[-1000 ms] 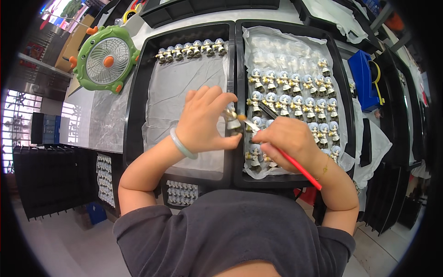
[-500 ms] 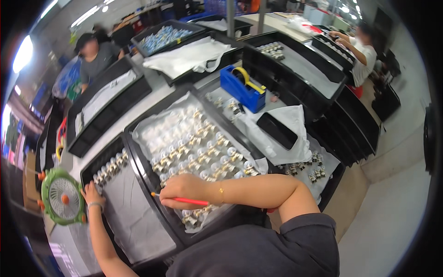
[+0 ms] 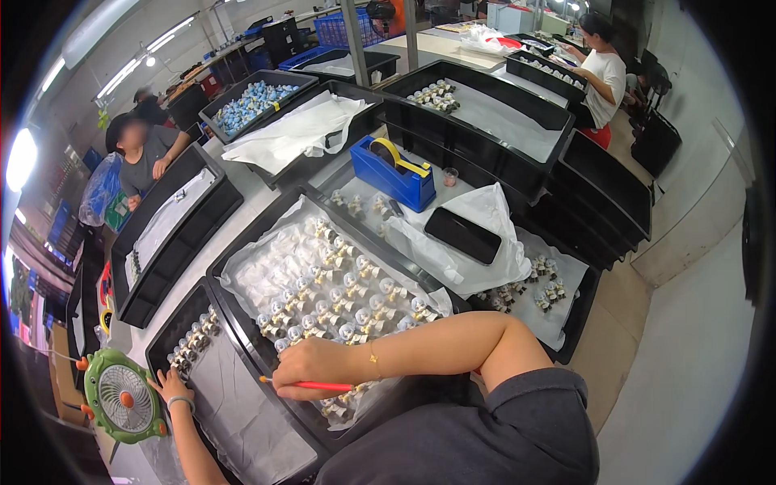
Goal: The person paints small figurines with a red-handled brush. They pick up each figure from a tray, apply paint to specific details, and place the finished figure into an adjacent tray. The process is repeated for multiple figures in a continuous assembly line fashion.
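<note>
My right hand (image 3: 311,365) is closed round a slim red paintbrush (image 3: 327,386) with a pale orange tip pointing left. It is over the lower part of a black tray (image 3: 271,368) lined with white sheeting, where small white and gold figurines (image 3: 335,305) stand in rows. What else its fingers may hold is hidden. My left hand (image 3: 172,388) has its fingers apart at the left rim of a second black tray (image 3: 230,323). A short row of similar figurines (image 3: 194,341) stands along that tray's far left side, just beyond my fingers.
A green fan (image 3: 125,396) stands left of my left hand. Beyond the trays are a blue tape dispenser (image 3: 396,174), a black phone (image 3: 462,235) on white sheeting and stacked black trays (image 3: 602,194). Co-workers sit at far left (image 3: 145,158) and far right (image 3: 602,77).
The view has tilted, so the trays and fan appear shifted. My right hand still holds the paintbrush over the figurines, and my left hand stays by the left tray's rim.
</note>
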{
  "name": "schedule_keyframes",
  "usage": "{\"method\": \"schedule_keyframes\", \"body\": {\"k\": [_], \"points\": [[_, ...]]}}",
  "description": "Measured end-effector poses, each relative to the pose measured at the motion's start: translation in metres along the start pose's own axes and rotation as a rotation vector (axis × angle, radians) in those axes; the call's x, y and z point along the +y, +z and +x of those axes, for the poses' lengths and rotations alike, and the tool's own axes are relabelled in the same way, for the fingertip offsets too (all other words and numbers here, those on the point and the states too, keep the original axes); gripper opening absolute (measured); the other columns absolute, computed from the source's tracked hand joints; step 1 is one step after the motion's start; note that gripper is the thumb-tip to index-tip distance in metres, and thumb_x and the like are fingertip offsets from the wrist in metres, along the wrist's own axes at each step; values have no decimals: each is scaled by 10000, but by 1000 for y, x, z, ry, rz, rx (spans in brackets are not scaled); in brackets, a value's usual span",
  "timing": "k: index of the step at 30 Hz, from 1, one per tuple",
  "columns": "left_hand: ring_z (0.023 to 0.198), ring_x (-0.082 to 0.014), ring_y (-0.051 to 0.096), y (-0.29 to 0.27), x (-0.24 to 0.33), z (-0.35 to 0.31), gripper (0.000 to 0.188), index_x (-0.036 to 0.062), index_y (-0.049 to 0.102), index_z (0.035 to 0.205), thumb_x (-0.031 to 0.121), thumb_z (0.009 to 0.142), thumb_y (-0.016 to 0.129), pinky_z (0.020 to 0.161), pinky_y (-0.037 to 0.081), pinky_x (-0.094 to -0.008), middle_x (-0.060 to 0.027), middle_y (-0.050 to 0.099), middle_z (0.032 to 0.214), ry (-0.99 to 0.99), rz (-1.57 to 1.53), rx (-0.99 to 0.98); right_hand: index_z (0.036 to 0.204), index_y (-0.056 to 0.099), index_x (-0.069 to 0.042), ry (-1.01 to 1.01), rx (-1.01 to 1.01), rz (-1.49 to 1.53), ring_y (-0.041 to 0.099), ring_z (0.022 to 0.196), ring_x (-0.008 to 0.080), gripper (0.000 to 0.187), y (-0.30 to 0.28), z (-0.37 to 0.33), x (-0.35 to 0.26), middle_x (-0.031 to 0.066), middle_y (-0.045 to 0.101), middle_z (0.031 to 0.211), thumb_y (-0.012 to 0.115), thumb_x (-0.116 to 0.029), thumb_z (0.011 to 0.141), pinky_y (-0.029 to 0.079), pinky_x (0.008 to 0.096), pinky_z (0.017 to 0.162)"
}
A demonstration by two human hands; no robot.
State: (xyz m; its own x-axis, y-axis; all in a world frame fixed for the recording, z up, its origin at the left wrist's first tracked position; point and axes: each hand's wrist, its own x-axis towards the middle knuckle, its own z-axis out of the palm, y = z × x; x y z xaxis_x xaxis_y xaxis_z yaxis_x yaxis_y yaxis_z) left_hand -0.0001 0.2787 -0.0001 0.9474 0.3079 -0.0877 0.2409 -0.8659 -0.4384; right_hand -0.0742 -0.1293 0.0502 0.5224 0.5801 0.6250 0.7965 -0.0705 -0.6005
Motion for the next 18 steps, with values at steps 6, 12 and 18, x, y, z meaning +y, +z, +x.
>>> {"method": "schedule_keyframes", "body": {"k": [6, 12, 18], "points": [[1318, -244, 166, 13, 0, 4, 821, 128, 267, 1333, 130, 595, 626, 1049, -40, -534, -45, 331, 1348, -18, 60, -23, 722, 565, -100, -106, 61, -80, 521, 619, 207, 107, 3, -1, 0, 40, 502, 611, 570, -193, 776, 432, 327, 535], [1215, -282, 314, -31, 28, 3, 709, 84, 376, 1260, 38, 596, 619, 1023, 189, -455, -103, 404, 1259, 225, -320, 599, 777, 568, -97, -139, 158, -7, 520, 625, 216, 87, 2, 1, -11, 45, 506, 638, 576, -183, 764, 433, 338, 535], [1014, -350, 456, -134, 172, -43, 529, 20, 468, 1146, 11, 628, 574, 907, 344, -408, -177, 519, 1060, 955, -712, 579, 803, 569, -89, -122, 206, -26, 522, 638, 229, 76, 0, 0, -6, 55, 519, 661, 575, -154, 764, 433, 341, 550]]}}
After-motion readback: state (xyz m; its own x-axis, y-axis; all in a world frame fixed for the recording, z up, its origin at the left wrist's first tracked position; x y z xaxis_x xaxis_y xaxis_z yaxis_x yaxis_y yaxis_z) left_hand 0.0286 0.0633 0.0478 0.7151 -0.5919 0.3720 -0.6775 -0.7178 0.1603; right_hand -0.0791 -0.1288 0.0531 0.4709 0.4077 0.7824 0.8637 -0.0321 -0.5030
